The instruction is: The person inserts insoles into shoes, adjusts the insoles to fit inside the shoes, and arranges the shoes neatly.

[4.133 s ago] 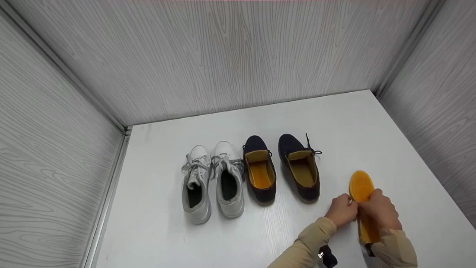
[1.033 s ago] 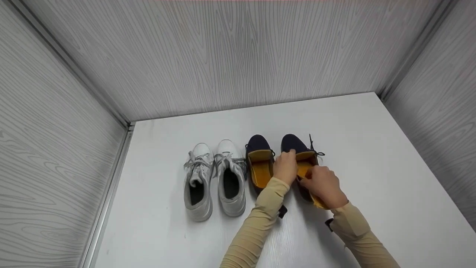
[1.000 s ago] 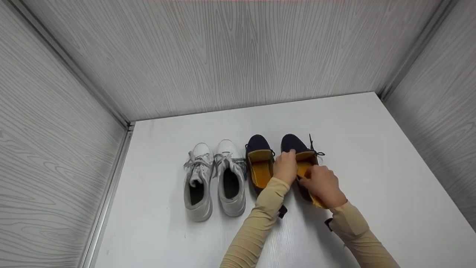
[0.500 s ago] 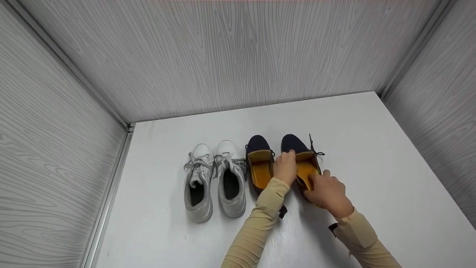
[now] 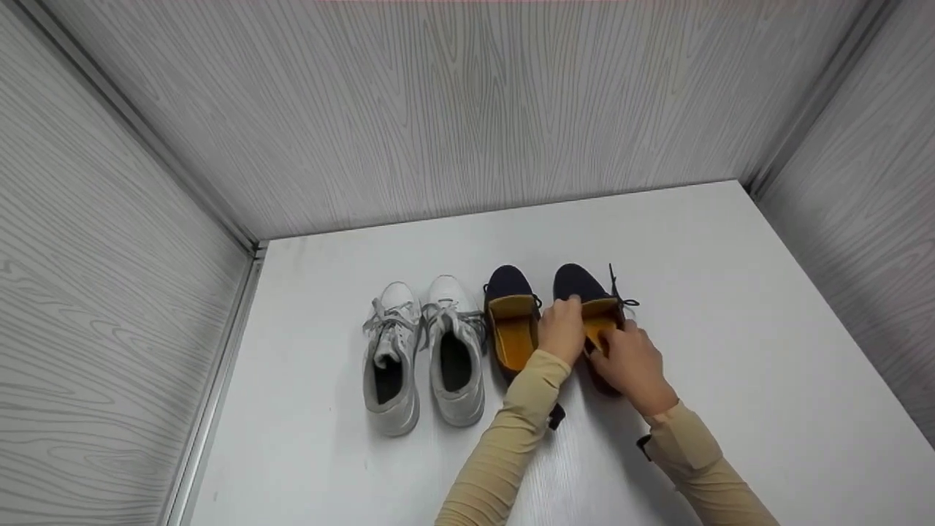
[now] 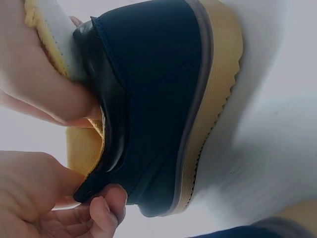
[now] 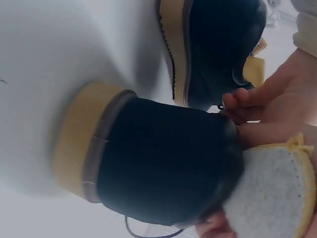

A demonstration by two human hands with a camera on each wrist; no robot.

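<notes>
A dark navy loafer (image 5: 577, 281) with tan lining stands right of its mate. My left hand (image 5: 561, 332) pinches its left rim near the tongue; the left wrist view shows thumb inside and fingers outside. My right hand (image 5: 632, 364) is over the shoe's opening and grips a yellow insole (image 5: 595, 327), whose front part lies inside. In the right wrist view the insole's heel end (image 7: 270, 191) sticks up out of the shoe's heel, grey underside outward. The other loafer (image 5: 505, 281) has a yellow insole inside. The insole's middle is hidden behind my right hand.
Two white lace-up sneakers (image 5: 454, 365) stand left of the loafers, toes toward the back wall (image 5: 467, 109). All shoes rest on a white tabletop (image 5: 767, 351). Grey wood-grain panels enclose its left, back and right sides.
Both hands have moved left from the table's right side, bringing the insole into the right loafer. Over the last second my right hand shifts back, then forward; the left keeps its place.
</notes>
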